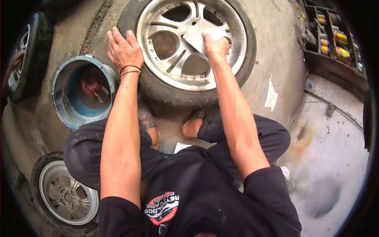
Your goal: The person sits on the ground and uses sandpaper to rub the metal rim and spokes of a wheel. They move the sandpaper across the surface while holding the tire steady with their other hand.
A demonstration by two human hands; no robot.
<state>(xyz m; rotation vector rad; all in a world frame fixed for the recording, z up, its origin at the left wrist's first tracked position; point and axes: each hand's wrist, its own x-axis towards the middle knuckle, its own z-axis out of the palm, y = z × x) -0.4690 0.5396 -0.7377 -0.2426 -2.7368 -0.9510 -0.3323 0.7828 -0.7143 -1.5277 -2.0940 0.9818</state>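
Observation:
A wheel lies flat on the floor before me, its black tyre around a silver alloy rim. My left hand lies against the tyre's left side, fingers stretched out and holding nothing. Over the hub, my right hand presses a pale grey sheet onto the spokes. The thumb is on top of the sheet, and the other fingers are partly hidden. The sheet looks like sandpaper, but its surface is too washed out to be sure.
Beside my left forearm stands a blue bucket with a reddish cloth inside. A second wheel lies lower left; another tyre stands far left, near someone's arm. Cans fill a rack at right. A torn paper lies on the floor.

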